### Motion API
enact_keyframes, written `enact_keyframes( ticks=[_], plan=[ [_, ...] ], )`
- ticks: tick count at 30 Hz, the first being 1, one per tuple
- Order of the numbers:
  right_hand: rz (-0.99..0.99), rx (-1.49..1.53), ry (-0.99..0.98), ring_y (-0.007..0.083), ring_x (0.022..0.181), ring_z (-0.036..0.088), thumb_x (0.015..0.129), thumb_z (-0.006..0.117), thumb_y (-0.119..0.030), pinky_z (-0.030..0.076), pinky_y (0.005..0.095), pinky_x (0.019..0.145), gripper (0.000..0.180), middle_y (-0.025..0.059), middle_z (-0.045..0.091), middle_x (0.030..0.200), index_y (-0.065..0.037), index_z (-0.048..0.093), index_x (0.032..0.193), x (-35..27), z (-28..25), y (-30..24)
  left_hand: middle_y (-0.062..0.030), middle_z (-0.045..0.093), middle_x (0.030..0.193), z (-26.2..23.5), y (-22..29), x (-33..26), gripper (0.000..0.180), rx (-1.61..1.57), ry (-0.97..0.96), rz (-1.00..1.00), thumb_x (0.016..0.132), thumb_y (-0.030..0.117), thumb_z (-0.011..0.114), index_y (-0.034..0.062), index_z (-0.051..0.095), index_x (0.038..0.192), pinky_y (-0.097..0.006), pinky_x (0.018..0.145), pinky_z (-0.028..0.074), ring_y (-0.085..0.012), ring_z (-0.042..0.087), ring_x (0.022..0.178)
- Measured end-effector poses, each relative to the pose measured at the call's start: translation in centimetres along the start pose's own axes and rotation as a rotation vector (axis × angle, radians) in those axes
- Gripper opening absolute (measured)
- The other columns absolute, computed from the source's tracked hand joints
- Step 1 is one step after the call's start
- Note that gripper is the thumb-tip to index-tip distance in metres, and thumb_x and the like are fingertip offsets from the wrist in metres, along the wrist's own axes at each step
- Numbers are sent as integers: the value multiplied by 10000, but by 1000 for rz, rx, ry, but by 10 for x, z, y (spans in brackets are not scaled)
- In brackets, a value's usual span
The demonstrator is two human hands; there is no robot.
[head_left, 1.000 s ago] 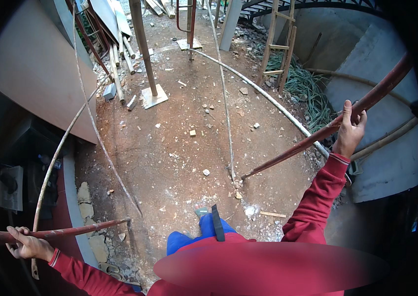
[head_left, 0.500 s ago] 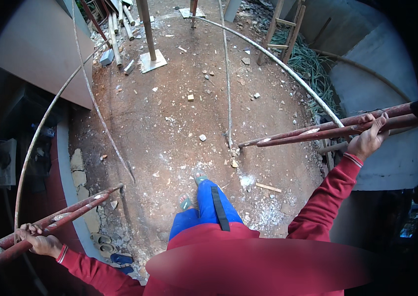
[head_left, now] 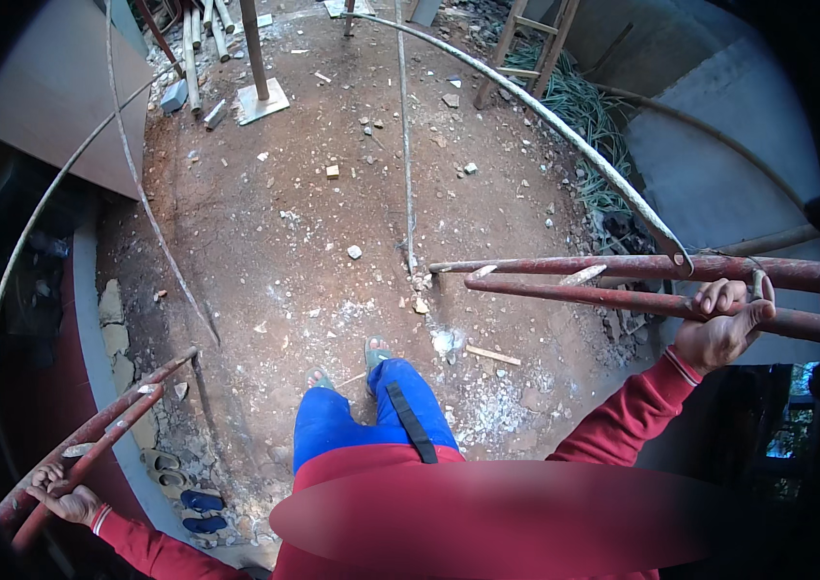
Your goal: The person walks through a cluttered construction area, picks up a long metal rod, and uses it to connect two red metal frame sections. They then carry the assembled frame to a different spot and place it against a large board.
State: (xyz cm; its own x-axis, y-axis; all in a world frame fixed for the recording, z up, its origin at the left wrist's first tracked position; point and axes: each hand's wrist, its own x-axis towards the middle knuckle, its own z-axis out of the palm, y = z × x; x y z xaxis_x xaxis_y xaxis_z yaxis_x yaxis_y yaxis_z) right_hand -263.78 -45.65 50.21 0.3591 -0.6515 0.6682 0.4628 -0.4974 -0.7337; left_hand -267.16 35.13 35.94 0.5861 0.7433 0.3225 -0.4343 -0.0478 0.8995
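Arms (head_left: 628,411) wide apart, left fingers (head_left: 47,474) and right fingers (head_left: 719,294) curled, right thumb (head_left: 758,311) outstretched

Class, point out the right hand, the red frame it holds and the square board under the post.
Right hand (head_left: 713,335), head view: middle of the hand.
Red frame (head_left: 642,302), head view: lower tube.
Square board (head_left: 275,101), head view: bare right side.

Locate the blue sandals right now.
Head view, lower left: the blue sandals lie just below the tan sandals, to the right of the left hand gripping a red frame.
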Motion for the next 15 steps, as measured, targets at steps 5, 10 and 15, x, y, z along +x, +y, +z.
enact_keyframes(
  ticks=[5, 10, 15],
  plan=[
    [45, -38, 189, 69, 412, 377, 982, 573, -510, 374, 220, 399, 598, -44, 347, 541, -57, 469, 1357, -23, -32, -25, 36, 286, 615, -28, 5, -40, 415, 21, 222, -72, 1035, 291, 525, 137, 384, 677, -267, 549, 272, -92, 270, 531],
    [41, -108, 306, 68, 419, 365, 1017, 559, -431, 367, 224, 398, 463, -28, 339, 539, -50, 483, 1268, -37, -74, -39, 34, 291, 589, -39, 32, -76, 424, -29, 335, -112, 1015, 217, 543, 142, 354, 643, -252, 548, 291, -91, 282, 519],
    [94, -46, 332, 71, 417, 343, 1028, 549, -408, 351, 239, 401, 421, -22, 335, 545, -46, 487, 1233, -11, -110, -51, 51, 319, 503, -33, 73, -123, 278, -27, 410, -22, 883, 198, 607, 145, 500, 632, -271, 428, 336, -95, 317, 382]
  ],
)
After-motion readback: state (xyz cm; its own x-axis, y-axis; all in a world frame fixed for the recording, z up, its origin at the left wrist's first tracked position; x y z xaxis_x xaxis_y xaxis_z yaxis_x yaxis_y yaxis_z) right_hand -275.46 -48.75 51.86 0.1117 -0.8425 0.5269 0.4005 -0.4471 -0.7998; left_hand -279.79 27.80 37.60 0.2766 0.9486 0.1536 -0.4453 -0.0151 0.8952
